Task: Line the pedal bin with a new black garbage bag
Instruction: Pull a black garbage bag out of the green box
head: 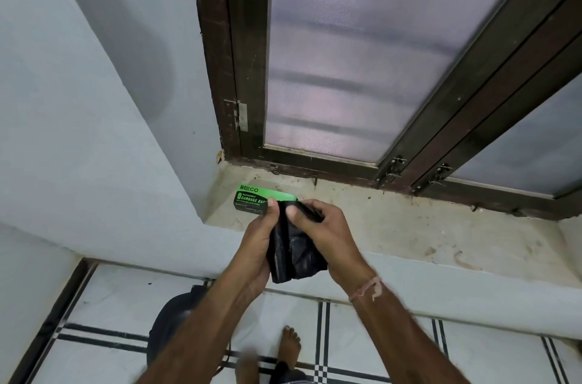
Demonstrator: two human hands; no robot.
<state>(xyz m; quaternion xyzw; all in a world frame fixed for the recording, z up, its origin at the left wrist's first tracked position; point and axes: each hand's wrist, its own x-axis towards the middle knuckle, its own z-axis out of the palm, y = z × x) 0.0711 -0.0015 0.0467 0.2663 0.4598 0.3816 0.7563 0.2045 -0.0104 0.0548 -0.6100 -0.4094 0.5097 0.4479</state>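
Note:
A folded black garbage bag [293, 251] hangs between both hands in front of the window sill. My left hand [259, 238] pinches its upper left edge with thumb and fingers. My right hand [327, 232] grips its upper right edge, thumb on the front. Behind the hands a green and black garbage bag box [252, 199] lies on the sill. The dark round pedal bin [171, 323] stands on the floor below, partly hidden by my left forearm.
The stone window sill [409, 226] runs right from the box. A dark wooden window frame [248, 68] with mesh panes rises behind it. A pale wall [94, 131] closes the left side. My bare foot [289, 349] rests on the white tiled floor beside the bin.

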